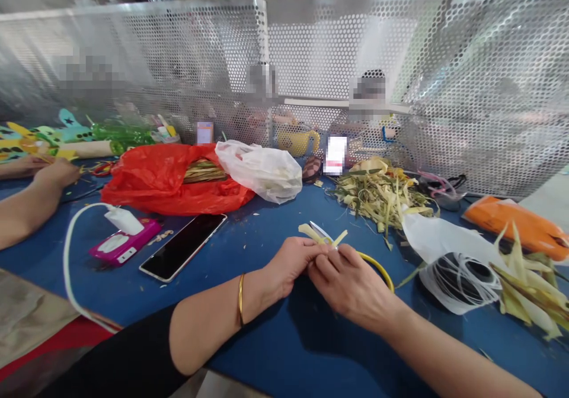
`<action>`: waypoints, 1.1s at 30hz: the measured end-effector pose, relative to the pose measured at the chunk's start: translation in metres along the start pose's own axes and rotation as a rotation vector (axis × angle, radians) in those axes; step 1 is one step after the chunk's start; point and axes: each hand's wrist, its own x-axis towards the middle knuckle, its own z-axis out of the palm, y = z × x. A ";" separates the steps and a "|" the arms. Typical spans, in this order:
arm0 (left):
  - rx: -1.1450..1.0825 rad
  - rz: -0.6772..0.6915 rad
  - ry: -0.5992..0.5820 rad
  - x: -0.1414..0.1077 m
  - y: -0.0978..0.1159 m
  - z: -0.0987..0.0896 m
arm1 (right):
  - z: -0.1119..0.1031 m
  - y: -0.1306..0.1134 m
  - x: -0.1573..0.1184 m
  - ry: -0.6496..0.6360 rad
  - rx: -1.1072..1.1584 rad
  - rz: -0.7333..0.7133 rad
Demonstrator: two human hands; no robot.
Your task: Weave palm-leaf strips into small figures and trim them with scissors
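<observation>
Close together above the blue table [262,350], my left hand [291,262] and my right hand [349,282] meet fingertip to fingertip. Both are closed in a pinch on a pale yellow corn husk strip [307,231], whose ends stick out past the fingers. Just beyond them are scissors with a yellow handle [380,269]; their blades point away to the left, and the middle is hidden by my right hand. To the right of that hand stands a spool of clear line [462,282]. The fingers cover most of the strip.
A pile of husk scraps [377,191] lies behind, with more husks [528,285] at right. Leftward are a phone [184,247], a purple power adapter [124,244] and a red bag [142,176]. A perforated metal screen [311,48] borders the back. A co-worker's arm [31,202] reaches in.
</observation>
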 end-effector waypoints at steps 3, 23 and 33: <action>0.002 -0.010 -0.016 0.000 0.000 0.000 | 0.005 -0.002 -0.001 -0.006 -0.047 0.015; 0.054 0.019 0.049 -0.002 0.003 0.000 | 0.006 -0.006 -0.008 0.227 0.109 -0.002; -0.001 0.052 -0.054 -0.004 0.003 -0.003 | 0.006 -0.007 -0.007 0.205 0.333 0.025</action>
